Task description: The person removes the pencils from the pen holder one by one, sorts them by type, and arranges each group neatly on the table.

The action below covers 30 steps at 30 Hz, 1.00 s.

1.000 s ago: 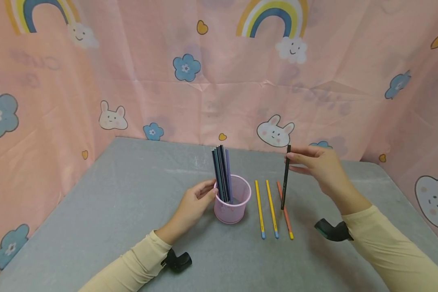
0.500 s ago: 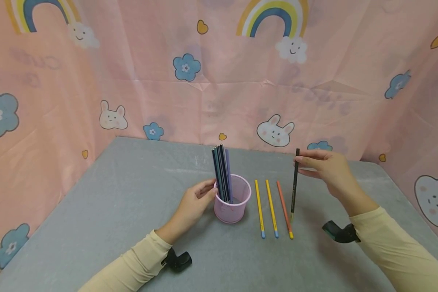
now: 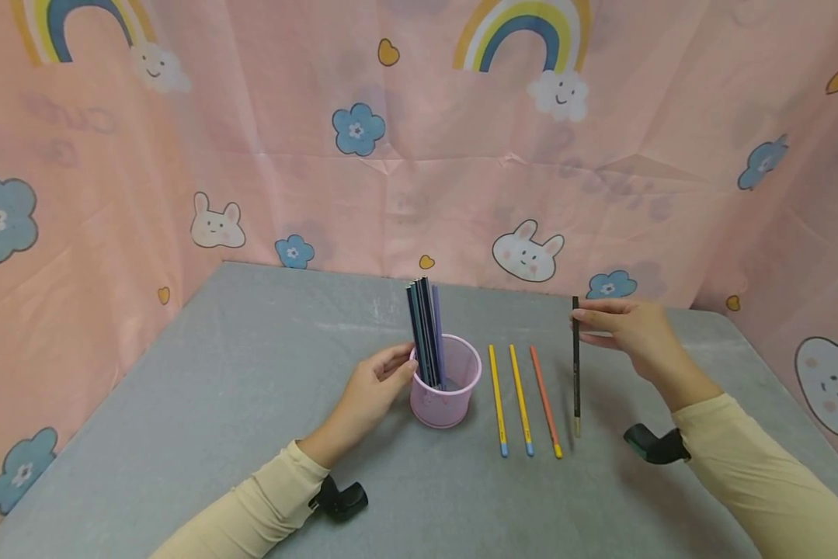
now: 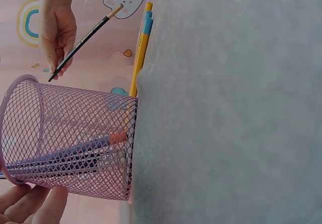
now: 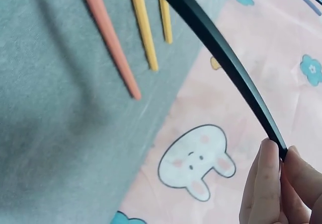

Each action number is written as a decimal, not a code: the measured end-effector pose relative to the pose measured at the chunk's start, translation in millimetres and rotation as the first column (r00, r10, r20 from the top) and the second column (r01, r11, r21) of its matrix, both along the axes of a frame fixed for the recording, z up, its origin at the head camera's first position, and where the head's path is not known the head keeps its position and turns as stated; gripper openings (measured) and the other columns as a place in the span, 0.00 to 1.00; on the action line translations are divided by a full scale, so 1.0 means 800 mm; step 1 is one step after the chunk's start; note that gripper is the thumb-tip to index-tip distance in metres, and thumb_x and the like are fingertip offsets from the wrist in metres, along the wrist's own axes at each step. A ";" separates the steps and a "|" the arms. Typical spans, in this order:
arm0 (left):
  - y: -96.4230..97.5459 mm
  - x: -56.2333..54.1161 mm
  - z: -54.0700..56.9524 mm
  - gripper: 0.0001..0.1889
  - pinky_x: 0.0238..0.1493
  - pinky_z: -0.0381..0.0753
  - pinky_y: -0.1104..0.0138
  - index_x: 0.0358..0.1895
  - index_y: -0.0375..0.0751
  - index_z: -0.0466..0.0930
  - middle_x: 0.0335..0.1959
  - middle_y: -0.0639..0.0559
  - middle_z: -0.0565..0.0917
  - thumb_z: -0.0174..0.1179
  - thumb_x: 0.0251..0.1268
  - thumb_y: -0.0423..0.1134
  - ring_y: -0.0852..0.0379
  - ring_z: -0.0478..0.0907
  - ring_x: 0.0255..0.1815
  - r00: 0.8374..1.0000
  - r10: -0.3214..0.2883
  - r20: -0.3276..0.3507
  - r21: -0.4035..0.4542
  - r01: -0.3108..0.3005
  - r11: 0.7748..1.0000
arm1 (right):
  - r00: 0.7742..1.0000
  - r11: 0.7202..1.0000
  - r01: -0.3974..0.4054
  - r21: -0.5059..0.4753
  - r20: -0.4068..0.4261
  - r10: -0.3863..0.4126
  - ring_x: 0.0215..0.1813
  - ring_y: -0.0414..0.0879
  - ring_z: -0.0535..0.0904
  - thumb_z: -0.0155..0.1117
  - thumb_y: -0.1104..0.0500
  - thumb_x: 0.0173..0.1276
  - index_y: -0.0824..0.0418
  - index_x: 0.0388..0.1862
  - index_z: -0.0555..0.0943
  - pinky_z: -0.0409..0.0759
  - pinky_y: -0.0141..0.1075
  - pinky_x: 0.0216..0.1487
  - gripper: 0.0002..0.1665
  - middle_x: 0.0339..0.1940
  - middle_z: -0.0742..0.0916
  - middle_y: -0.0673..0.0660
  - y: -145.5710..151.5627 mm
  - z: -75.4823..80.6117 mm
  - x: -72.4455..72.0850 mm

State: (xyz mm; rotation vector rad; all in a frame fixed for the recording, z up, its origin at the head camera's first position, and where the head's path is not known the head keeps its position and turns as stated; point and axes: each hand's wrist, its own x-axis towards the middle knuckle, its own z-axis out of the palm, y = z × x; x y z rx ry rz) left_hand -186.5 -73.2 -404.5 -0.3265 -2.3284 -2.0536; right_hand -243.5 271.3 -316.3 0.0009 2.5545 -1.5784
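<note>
My left hand [image 3: 366, 388] grips the left side of a pink mesh pen holder [image 3: 443, 407], thumb at its rim. Several dark pencils [image 3: 422, 334] and a purple one [image 3: 439, 334] lean inside against that side. Between thumb and fingertips, my right hand [image 3: 631, 338] pinches a black pencil [image 3: 576, 373] near its top end; it hangs upright, its pale tip low over the table. Just left of it lie an orange pencil [image 3: 546, 400] with a yellow end and two yellow pencils [image 3: 520, 400] with blue ends. The right wrist view shows the black pencil [image 5: 226, 63] running up from the fingertips.
A grey cloth-like surface covers the table [image 3: 251, 435]. Behind and at both sides hangs a pink curtain [image 3: 419, 194] printed with rabbits, flowers and rainbows. A black wrist camera [image 3: 342, 501] juts out below the left sleeve, another [image 3: 655, 444] below the right.
My right hand has carried the black pencil right and down, from over the orange pencil to beside it, and the pencil now stands straighter. The left hand and pen holder have stayed put.
</note>
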 end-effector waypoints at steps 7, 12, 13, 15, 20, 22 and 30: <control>0.000 0.001 0.002 0.21 0.66 0.77 0.54 0.64 0.27 0.73 0.61 0.32 0.80 0.56 0.74 0.34 0.40 0.77 0.65 1.000 0.000 0.009 0.015 0.000 1.000 | 0.999 1.000 0.020 -0.015 0.045 -0.019 0.39 0.24 0.83 0.62 0.55 0.74 0.74 0.68 0.70 0.87 0.31 0.46 0.32 0.31 0.84 0.30 0.008 -0.012 -0.008; 0.000 0.001 0.001 0.20 0.67 0.77 0.54 0.64 0.27 0.74 0.61 0.33 0.80 0.56 0.73 0.34 0.40 0.77 0.65 1.000 0.002 0.007 0.011 -0.002 1.000 | 0.997 1.000 0.028 0.008 0.075 -0.028 0.37 0.24 0.82 0.62 0.54 0.74 0.74 0.68 0.70 0.87 0.34 0.50 0.33 0.31 0.84 0.30 0.012 -0.023 -0.013; 0.000 0.002 0.001 0.20 0.67 0.77 0.54 0.64 0.27 0.74 0.61 0.33 0.80 0.56 0.73 0.34 0.40 0.77 0.65 1.000 0.003 0.007 0.008 -0.003 1.000 | 0.996 0.999 0.030 0.013 0.081 -0.031 0.37 0.25 0.82 0.62 0.54 0.73 0.75 0.68 0.70 0.87 0.35 0.51 0.33 0.31 0.84 0.31 0.013 -0.025 -0.014; 0.000 0.002 0.001 0.21 0.67 0.77 0.54 0.64 0.27 0.74 0.62 0.33 0.80 0.56 0.73 0.35 0.41 0.77 0.65 1.000 0.002 0.006 0.006 -0.002 1.000 | 0.995 0.999 0.034 0.032 0.092 -0.037 0.37 0.25 0.83 0.63 0.54 0.73 0.75 0.68 0.70 0.86 0.37 0.52 0.33 0.32 0.84 0.32 0.013 -0.030 -0.015; 0.000 0.002 0.001 0.21 0.67 0.77 0.53 0.64 0.27 0.74 0.62 0.33 0.80 0.56 0.73 0.35 0.40 0.77 0.65 1.000 0.001 0.007 0.008 -0.001 1.000 | 0.991 0.997 0.043 0.069 0.122 -0.051 0.36 0.28 0.83 0.63 0.54 0.73 0.74 0.67 0.72 0.86 0.39 0.53 0.32 0.38 0.87 0.40 0.013 -0.040 -0.021; 0.000 0.002 0.001 0.21 0.67 0.77 0.53 0.64 0.27 0.74 0.62 0.33 0.80 0.56 0.73 0.34 0.40 0.77 0.65 1.000 0.004 0.010 0.007 -0.004 1.000 | 0.988 0.996 0.052 0.078 0.140 -0.062 0.36 0.29 0.83 0.63 0.54 0.73 0.73 0.67 0.72 0.86 0.39 0.53 0.32 0.39 0.88 0.42 0.012 -0.043 -0.024; 0.001 0.002 0.002 0.20 0.67 0.77 0.53 0.64 0.27 0.74 0.61 0.33 0.80 0.56 0.73 0.34 0.40 0.77 0.65 1.000 0.007 0.004 0.000 -0.007 1.000 | 0.975 0.985 0.081 0.153 0.192 -0.110 0.37 0.33 0.83 0.63 0.53 0.73 0.72 0.66 0.73 0.87 0.38 0.51 0.31 0.50 0.89 0.57 0.011 -0.057 -0.033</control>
